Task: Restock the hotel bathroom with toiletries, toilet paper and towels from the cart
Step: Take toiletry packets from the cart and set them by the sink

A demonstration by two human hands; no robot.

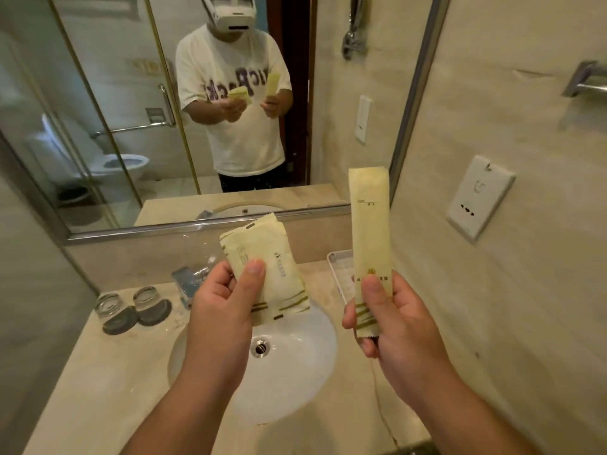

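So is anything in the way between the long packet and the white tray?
Nothing visible. The right hand holds the long packet upright just in front of the white tray, though the packet hides part of it.

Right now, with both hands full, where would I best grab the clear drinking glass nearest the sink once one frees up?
Take the clear drinking glass by its round side wall, coming from the white sink basin side: it stands on a dark round coaster, and the second glass sits close on its left, probably blocking that side.
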